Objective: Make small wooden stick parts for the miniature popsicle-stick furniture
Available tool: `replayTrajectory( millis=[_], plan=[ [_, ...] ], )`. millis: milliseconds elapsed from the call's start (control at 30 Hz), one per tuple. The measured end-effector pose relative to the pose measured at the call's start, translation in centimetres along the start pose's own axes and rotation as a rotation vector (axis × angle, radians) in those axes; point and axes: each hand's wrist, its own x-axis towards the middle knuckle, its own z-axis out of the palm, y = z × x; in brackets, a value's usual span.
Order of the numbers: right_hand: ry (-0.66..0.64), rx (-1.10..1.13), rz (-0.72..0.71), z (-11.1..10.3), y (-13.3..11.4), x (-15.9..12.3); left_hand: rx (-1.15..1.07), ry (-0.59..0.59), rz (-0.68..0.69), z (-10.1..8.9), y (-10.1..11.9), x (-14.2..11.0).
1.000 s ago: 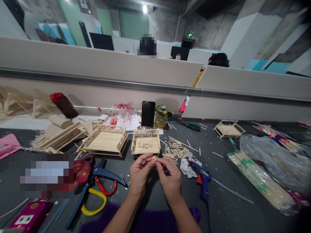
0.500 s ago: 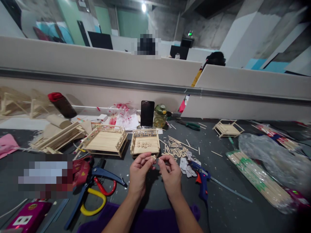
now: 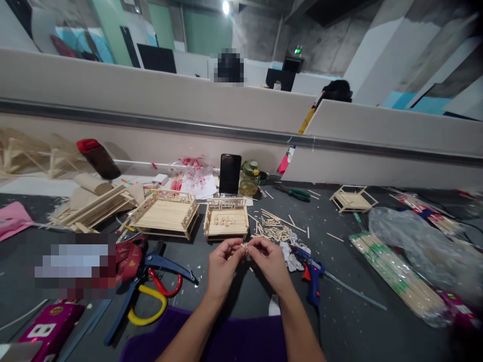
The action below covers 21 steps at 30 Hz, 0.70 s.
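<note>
My left hand [image 3: 222, 266] and my right hand [image 3: 269, 261] meet fingertip to fingertip over the dark table, both pinching one tiny pale wooden piece [image 3: 244, 246]. Just beyond them stands a small stick-built bed frame [image 3: 226, 223] with several little wooden bits lying on its deck. A larger stick bed frame [image 3: 166, 215] stands to its left. A heap of short cut sticks [image 3: 277, 230] lies right of the small frame. A blue glue gun [image 3: 313, 281] rests close to my right hand.
Blue and yellow-handled cutters [image 3: 151, 291] lie at the left. A black phone [image 3: 230, 174] and a jar [image 3: 249, 179] stand against the low wall. Bagged stick bundles [image 3: 396, 279], clear plastic [image 3: 422, 241], another small frame [image 3: 352, 198], green pliers [image 3: 296, 192] and a purple cloth [image 3: 226, 342] surround the spot.
My hands parted slightly half a second ago and have come together again on the small piece, a little farther right. The view shifted slightly.
</note>
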Motion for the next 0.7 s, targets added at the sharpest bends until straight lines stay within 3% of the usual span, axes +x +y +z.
replayTrajectory(
  millis=[300,567,700],
  plan=[
    [-0.108,-0.065,0.142,-1.7,1.9,-0.4,0.094,-0.126,-0.113,-0.1,-1.3,0.5],
    [-0.1,-0.13,0.168,-1.6,2.8,-1.1,0.36,-0.182,0.017,-1.4,-2.3,1.5],
    [-0.043,-0.218,0.137,-1.7,2.7,-1.6,0.443,-0.15,0.107,-2.0,-2.3,1.9]
  ],
)
